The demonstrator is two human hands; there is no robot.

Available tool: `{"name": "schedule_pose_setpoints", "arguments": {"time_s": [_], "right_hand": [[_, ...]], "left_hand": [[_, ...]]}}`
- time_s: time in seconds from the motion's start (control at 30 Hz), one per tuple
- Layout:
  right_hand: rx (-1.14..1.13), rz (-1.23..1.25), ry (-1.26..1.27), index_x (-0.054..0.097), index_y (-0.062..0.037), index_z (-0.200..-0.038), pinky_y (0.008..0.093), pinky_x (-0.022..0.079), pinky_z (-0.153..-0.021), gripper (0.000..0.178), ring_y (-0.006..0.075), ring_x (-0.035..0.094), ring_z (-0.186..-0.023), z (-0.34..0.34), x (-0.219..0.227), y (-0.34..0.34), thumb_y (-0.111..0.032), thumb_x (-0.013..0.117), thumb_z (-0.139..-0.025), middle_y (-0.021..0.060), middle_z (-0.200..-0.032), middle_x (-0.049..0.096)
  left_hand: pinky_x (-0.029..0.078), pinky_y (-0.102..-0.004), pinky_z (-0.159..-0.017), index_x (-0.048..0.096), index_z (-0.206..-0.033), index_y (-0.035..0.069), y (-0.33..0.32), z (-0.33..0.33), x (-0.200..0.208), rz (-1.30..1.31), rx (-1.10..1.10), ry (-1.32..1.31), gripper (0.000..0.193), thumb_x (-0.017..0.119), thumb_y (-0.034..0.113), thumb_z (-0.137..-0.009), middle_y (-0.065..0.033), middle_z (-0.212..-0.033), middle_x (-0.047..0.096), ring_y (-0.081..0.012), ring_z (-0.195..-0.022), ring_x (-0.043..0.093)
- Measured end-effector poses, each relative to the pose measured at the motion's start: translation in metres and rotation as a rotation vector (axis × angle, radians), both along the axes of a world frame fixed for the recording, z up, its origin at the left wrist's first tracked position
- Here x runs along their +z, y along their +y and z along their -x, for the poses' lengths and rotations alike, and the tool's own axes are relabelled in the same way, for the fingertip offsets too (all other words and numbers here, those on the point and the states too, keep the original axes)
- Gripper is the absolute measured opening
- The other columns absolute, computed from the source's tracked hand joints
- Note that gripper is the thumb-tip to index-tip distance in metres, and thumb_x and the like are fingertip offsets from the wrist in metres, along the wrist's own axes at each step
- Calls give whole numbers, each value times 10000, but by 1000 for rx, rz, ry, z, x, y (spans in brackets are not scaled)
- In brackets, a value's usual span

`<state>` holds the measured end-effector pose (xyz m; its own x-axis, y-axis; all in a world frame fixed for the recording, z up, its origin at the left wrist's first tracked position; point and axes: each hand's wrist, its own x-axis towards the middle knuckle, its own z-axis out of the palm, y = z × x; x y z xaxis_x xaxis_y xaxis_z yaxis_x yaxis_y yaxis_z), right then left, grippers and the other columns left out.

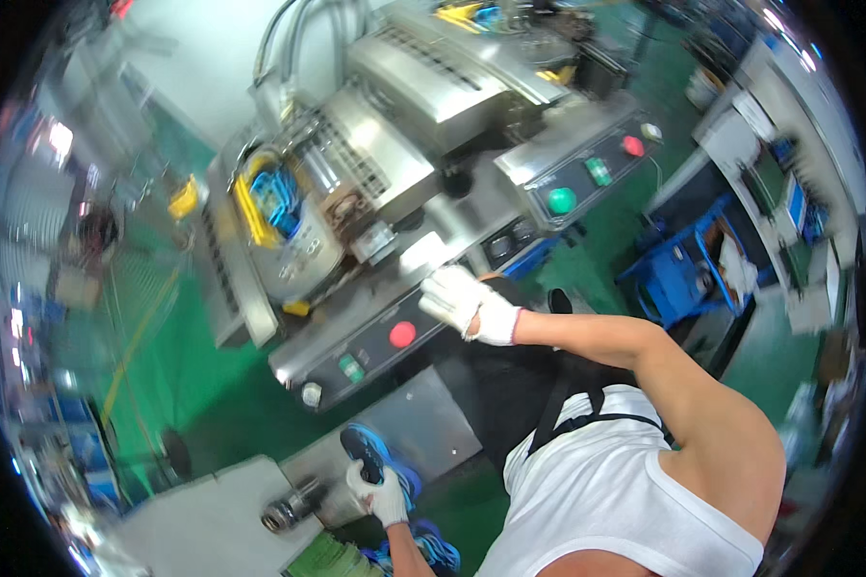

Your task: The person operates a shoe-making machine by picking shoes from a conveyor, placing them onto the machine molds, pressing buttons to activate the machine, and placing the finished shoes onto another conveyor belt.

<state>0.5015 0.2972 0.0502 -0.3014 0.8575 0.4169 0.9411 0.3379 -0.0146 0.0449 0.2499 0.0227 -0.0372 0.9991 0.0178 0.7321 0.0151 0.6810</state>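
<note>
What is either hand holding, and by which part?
The left hand grips a black-and-blue shoe by the end nearest the wrist; heel or toe is unclear. Nothing shows held in the right hand, which is blurred.

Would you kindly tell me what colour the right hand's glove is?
The glove is mostly white, best in the head view.

No lettering is legible, even on the blurred control panel (376, 350).
</note>
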Motion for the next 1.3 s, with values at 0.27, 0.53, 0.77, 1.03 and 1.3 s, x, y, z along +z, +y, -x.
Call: {"name": "schedule_pose_setpoints", "arguments": {"time_s": [0.27,0.53,0.77,1.03,1.3], "right_hand": [[19,347,795,177,-13,-1696,533,139,-1312,1105,436,115,-1635,-1,77,-139,-495,765,-893,273,-1755,129],[-782,70,710,280,35,-1649,514,281,-1281,1119,466,301,-1567,-28,101,-299,-436,845,-806,302,-1675,292],[-1333,-846,594,278,53,-1622,442,499,-1108,1007,354,627,-1284,-262,137,-391,-287,836,-856,259,-1395,623],[-1860,-457,1119,554,33,-1442,476,601,-936,869,302,687,-1183,-611,115,-510,-450,898,-807,136,-1389,669],[-2080,-50,324,753,20,-1265,399,520,-963,853,303,730,-1098,-726,92,-583,-744,619,-909,200,-1246,765]], "left_hand": [[457,-456,-1145,589,-1212,1,-4,-146,96,202,-523,-327,489,772,-26,-759,-215,-1357,627,-332,-1280,610],[436,-450,-1180,580,-1265,0,-82,-453,183,264,-1051,-834,483,755,-72,-821,-237,-1487,582,-325,-1369,566],[437,-450,-1182,485,-1490,-9,-186,-591,248,-61,-1904,-1033,712,809,17,-857,-249,-1550,498,-383,-1447,514],[522,-428,-1118,534,-1442,-48,-159,-521,84,379,-1593,-295,585,779,48,-918,-242,-1483,563,-360,-1352,605],[613,-345,-865,609,-1299,-28,-75,-360,43,471,-897,-178,285,639,8,-1018,-140,-1166,708,-210,-992,743]]}}
